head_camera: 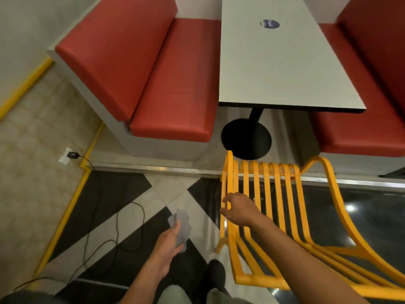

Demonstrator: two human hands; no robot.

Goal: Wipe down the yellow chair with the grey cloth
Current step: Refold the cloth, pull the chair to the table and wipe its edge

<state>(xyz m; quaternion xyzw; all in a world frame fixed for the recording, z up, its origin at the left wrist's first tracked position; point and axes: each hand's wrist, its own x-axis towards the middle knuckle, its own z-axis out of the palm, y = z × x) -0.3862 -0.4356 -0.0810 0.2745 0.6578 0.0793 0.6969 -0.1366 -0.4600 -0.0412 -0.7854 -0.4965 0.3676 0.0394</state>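
Left hand (168, 242) closed around grey cloth (182, 227), off to the left of yellow chair (274, 211). Right hand (237, 208) nearer, fingers curled on slats running away from the viewer.

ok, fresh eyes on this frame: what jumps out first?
The yellow chair with its slatted back fills the lower right, and the right hand has its fingers curled at the chair's left edge. The left hand keeps the grey cloth in its grip over the black-and-white floor, clear of the chair. Behind, red bench seats flank a pale table on a black pedestal.
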